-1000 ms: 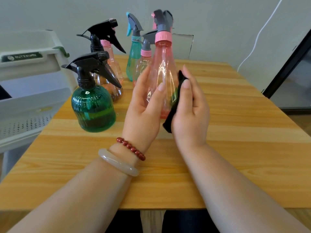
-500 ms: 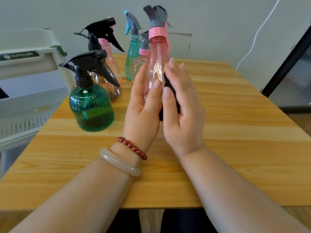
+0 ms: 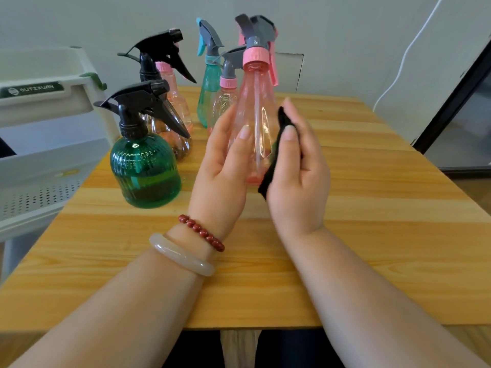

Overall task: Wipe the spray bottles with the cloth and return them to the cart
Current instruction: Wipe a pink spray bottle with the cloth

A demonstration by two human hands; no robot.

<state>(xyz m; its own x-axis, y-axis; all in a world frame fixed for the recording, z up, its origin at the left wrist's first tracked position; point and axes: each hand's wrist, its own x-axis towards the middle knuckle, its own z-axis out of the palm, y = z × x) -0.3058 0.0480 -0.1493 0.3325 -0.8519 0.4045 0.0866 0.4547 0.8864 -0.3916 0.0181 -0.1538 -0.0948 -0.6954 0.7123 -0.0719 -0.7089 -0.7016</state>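
Head camera showed the left hand (image 3: 220, 171) curled round a pink translucent plastic spray bottle (image 3: 256, 107); the right hand (image 3: 297, 181) pinched a black cloth (image 3: 269, 171) against its side.

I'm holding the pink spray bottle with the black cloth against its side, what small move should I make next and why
Probably slide the black cloth up the pink bottle toward its collar while the left hand turns it. The right hand presses the cloth against only the lower right side, so the rest likely needs a pass.
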